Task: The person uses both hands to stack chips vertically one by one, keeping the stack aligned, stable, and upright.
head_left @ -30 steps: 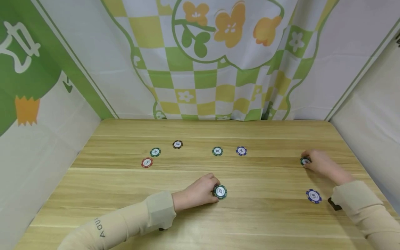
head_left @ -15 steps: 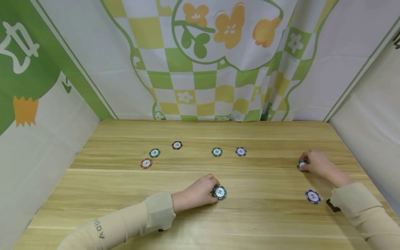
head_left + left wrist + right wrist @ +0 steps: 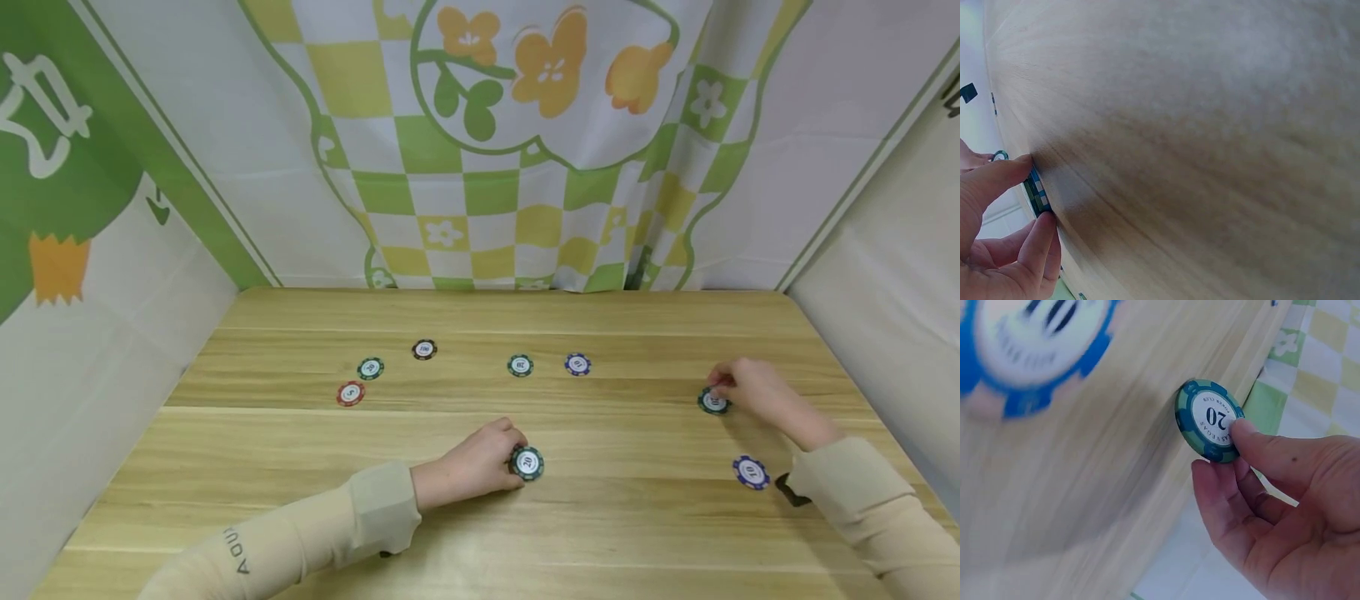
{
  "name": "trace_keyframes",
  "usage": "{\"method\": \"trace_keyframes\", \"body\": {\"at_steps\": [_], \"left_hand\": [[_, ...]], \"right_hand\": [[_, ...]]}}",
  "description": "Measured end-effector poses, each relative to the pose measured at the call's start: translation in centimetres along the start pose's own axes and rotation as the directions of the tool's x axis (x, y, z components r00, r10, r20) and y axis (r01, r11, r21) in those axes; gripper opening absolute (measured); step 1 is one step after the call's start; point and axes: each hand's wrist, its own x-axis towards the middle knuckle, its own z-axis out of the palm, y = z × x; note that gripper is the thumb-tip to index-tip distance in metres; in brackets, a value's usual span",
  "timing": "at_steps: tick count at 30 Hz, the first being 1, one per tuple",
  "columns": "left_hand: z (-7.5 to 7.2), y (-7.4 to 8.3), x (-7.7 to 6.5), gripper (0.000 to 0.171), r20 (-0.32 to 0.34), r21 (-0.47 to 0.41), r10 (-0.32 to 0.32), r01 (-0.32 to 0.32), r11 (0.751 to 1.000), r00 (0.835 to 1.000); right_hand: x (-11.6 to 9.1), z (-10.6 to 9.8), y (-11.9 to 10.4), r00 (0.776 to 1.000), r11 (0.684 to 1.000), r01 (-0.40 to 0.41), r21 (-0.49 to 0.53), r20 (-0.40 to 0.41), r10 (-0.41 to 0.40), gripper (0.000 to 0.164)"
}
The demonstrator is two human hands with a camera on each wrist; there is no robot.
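Green, twice pinched.
Left hand (image 3: pixel 476 463) pinches one 20 (image 3: pixel 529 464) across its edges — presumably for steadiness; right hand (image 3: pixel 759 397) pinches another 20 (image 3: pixel 1210 420) by the rim, number clear.

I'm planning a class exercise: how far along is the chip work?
Apparently done: the left hand grips a green 20 chip. In hand: the right hand pinches another green 20 chip. Perhaps left: two loose green chips lying farther back, unheld.
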Motion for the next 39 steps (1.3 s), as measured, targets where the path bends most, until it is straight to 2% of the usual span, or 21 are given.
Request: {"method": "trace_keyframes", "body": {"at_steps": [5, 19, 26, 33, 35, 39], "left_hand": [[0.0, 0.0, 0.0, 0.036, 0.003, -0.001, -0.002, 0.003, 1.0, 1.0], [-0.1, 0.0, 0.0, 0.038, -0.001, 0.009, -0.002, 0.002, 1.0, 1.0], [-0.1, 0.0, 0.0, 0.039, 0.004, 0.009, -0.004, 0.004, 1.0, 1.0], [-0.1, 0.0, 0.0, 0.039, 0.002, 0.017, -0.004, 0.004, 1.0, 1.0], [-0.1, 0.1, -0.1, 0.039, 0.003, 0.017, -0.006, 0.006, 1.0, 1.0], [-0.1, 0.1, -0.1, 0.039, 0.006, 0.012, -0.011, 0.01, 1.0, 1.0]], "right_hand": [[0.1, 0.3, -0.8, 1.0, 0.998, 0.022, 0.058, 0.015, -0.023, 0.011], [0.5, 1.5, -2.5, 0.997, 0.964, -0.009, 0.266, 0.079, -0.012, 0.011], [0.6, 2.2, -3.5, 0.992, 0.914, -0.036, 0.404, 0.124, -0.016, 0.016], [0.6, 2.8, -4.9, 0.987, 0.878, -0.069, 0.473, 0.161, -0.009, 0.019], [0.6, 2.9, -5.3, 0.984, 0.858, -0.088, 0.506, 0.179, -0.004, 0.02], [0.6, 3.2, -6.1, 0.977, 0.794, -0.128, 0.595, 0.214, -0.003, 0.024]]}}
